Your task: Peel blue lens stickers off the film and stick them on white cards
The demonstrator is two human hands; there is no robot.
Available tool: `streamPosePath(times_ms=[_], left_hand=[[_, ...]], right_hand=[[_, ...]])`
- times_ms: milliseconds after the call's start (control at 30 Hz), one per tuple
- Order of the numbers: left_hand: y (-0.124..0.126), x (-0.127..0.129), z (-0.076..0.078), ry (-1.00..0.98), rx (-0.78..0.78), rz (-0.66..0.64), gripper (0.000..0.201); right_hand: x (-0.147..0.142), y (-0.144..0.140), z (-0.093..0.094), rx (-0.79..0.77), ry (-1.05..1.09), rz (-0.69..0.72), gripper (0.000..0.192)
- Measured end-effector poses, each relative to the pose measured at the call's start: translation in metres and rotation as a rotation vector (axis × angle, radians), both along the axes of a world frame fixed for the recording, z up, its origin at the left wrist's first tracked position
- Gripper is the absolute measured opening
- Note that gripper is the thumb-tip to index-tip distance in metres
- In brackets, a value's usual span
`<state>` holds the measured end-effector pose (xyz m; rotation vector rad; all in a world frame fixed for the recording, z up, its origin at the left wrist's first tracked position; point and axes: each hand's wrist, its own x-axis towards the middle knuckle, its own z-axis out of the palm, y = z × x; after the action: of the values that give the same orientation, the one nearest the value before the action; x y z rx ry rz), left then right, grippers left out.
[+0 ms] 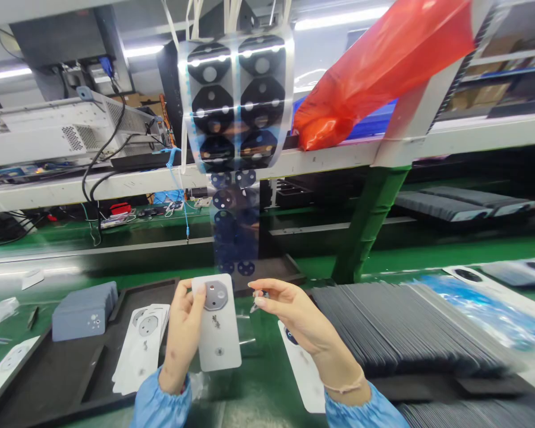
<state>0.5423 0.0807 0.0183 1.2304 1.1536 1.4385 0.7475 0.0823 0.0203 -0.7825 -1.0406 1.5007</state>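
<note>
My left hand (182, 336) holds a white phone back cover (218, 333) upright by its left edge; the cover has a grey octagonal camera patch near its top. My right hand (294, 315) is just right of the cover and pinches a small dark tool or piece (257, 302) between thumb and forefinger. Above the hands hangs a clear film strip (236, 107) carrying black octagonal stickers in two columns, with blue ones lower down (234, 226).
A fan of white covers (140, 348) lies on a black tray (71, 368) at left, beside a grey stack (84, 309). Another white cover (303, 371) lies under my right wrist. Dark grey sheets (405, 333) are rowed at right. A red bag (374, 65) rests on the shelf.
</note>
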Motion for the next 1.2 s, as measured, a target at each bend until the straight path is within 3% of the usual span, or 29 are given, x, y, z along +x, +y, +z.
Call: streamPosePath(times_ms=[167,400,633,800,1200], left_hand=[[-0.001,0.014,-0.005,0.035,-0.051,-0.118,0.036],[-0.003,0.017,-0.002,0.024,-0.080,-0.163,0.036],[-0.008,0.019,-0.007,0.002,-0.075,-0.213,0.031],[-0.016,0.023,-0.004,-0.067,-0.070,-0.277,0.040],[-0.024,0.021,-0.003,-0.060,-0.071,-0.360,0.036]], right_hand=[[-0.004,-0.003,-0.001,0.091,-0.037,-0.097,0.022],[-0.005,-0.004,0.000,0.108,-0.031,-0.088,0.032],[-0.020,-0.009,-0.004,0.157,-0.073,-0.249,0.034],[-0.028,-0.013,-0.004,0.183,-0.111,-0.365,0.030],[-0.035,-0.022,-0.004,0.255,-0.210,-0.487,0.023]])
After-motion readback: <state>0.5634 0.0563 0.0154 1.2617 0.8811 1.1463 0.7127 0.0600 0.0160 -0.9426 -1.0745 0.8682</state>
